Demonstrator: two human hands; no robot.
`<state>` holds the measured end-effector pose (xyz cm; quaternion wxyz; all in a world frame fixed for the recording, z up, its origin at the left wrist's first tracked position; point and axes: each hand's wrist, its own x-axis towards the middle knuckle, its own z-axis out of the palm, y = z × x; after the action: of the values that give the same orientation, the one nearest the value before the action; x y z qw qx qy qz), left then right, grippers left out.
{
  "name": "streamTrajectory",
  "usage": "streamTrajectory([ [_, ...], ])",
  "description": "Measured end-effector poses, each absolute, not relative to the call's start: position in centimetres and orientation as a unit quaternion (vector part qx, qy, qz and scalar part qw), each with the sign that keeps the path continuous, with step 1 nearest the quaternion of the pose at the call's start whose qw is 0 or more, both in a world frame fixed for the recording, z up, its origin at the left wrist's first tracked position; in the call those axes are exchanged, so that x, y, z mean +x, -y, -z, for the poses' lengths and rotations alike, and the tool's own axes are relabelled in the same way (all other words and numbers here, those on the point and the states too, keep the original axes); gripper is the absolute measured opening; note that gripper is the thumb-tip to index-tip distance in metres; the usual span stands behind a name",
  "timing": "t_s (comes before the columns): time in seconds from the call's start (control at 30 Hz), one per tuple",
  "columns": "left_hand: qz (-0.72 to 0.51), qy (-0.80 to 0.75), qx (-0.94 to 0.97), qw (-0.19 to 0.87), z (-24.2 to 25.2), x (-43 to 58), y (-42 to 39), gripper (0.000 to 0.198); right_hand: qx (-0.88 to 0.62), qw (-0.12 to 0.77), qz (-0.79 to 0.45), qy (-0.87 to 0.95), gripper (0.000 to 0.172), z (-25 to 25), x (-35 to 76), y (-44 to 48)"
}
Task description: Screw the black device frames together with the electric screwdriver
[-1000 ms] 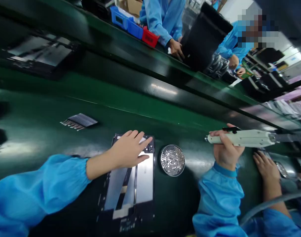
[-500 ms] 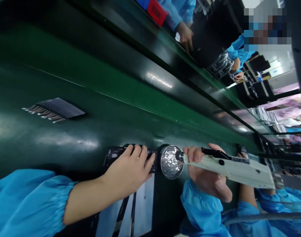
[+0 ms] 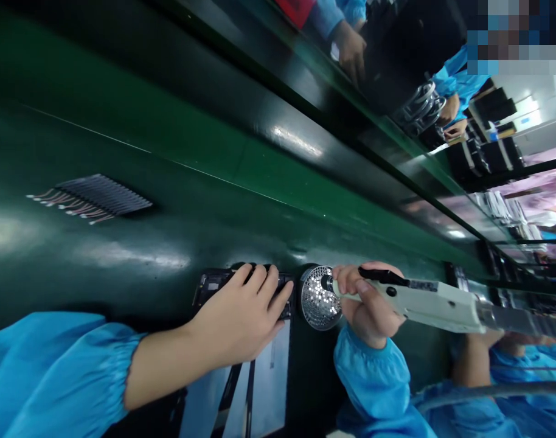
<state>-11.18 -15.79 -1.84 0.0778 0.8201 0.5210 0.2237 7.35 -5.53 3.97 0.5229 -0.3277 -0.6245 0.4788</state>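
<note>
My left hand (image 3: 236,322) lies on a black device frame (image 3: 214,286), fingers spread over its far end, holding nothing. Silver panels (image 3: 273,371) show in the frame below my palm. Just right of my fingertips sits a round mesh dish (image 3: 318,298) holding many small screws. My right hand (image 3: 369,304) is closed around a white electric screwdriver (image 3: 435,306), whose bit rests at the dish among the screws. I cannot tell whether a screw is on the bit.
The dark green conveyor belt (image 3: 123,255) runs across the view, with a bundle of flat ribbon cables (image 3: 104,194) lying on it. A neighbour's hand (image 3: 476,365) and grey hose (image 3: 488,389) lie right. Co-workers in blue sleeves (image 3: 455,85) work across the belt.
My right hand has brought the screwdriver bit left to the dish. My left-hand fingers now lie farther up the black frame, and the view has turned slightly.
</note>
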Motion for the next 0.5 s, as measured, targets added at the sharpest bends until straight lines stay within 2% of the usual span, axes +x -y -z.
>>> streamTrajectory([
  [0.27,-0.188,-0.51,0.839,0.014,1.3,-11.1,15.7,0.053,-0.323,0.527,-0.475,0.626,0.025,-3.4,7.1,5.3],
  [0.5,-0.165,-0.518,0.839,0.02,0.5,-11.3,15.7,0.051,-0.331,0.527,-0.479,0.62,0.025,-3.3,7.2,5.2],
])
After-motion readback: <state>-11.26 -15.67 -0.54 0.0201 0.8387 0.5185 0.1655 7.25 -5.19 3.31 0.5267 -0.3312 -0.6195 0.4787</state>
